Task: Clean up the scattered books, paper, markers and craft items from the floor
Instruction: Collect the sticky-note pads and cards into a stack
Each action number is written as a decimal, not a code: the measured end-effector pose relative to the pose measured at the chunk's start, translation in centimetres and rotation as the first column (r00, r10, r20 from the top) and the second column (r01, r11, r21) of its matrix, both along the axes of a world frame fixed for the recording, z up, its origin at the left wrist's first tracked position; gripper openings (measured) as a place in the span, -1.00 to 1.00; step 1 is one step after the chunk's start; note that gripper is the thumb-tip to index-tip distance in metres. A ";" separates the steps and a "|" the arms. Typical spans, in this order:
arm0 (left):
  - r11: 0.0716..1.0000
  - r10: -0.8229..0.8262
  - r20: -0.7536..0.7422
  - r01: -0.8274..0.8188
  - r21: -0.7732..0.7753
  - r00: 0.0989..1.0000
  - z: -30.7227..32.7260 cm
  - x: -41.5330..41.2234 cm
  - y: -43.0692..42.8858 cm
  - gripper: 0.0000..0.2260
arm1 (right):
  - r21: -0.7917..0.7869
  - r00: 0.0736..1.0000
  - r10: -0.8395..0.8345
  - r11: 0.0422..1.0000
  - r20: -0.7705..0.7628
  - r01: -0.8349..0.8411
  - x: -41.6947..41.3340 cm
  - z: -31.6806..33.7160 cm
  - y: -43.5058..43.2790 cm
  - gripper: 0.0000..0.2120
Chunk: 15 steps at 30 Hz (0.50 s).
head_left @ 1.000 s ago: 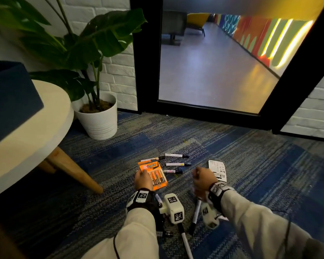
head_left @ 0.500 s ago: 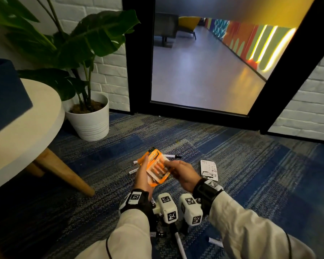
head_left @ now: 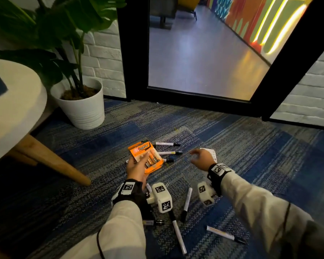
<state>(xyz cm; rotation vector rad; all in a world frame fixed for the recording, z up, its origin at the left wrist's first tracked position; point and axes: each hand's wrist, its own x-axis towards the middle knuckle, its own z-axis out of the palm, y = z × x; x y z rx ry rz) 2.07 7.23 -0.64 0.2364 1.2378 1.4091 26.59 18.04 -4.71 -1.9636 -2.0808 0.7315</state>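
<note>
My left hand (head_left: 136, 168) grips an orange pack of batteries (head_left: 146, 156) just above the carpet. My right hand (head_left: 201, 157) hovers to its right with loosely curled fingers and holds nothing. A white paper card (head_left: 211, 153) lies on the floor just beyond that hand, partly hidden by it. Three markers lie past the pack: one (head_left: 167, 144), another (head_left: 170, 152) and a third (head_left: 168, 160) partly covered by the pack. Nearer to me lie more markers (head_left: 186, 203) (head_left: 179, 237) (head_left: 224, 235) between my forearms.
A round white table (head_left: 17, 109) with wooden legs (head_left: 51, 159) stands at the left. A white pot with a large plant (head_left: 82, 107) sits by the brick wall. A black-framed glass door (head_left: 200, 53) lies straight ahead. Blue patterned carpet (head_left: 251, 146) covers the floor.
My right hand has let go of the battery pack and moved off to the right. My left hand has kept the pack and tipped it flatter.
</note>
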 end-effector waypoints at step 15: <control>0.992 -0.128 0.081 0.127 0.010 0.989 -0.8 -0.6 0.6 -0.68 | -0.047 0.839 0.154 0.987 0.522 -0.152 6.3 -7.5 2.3 -0.48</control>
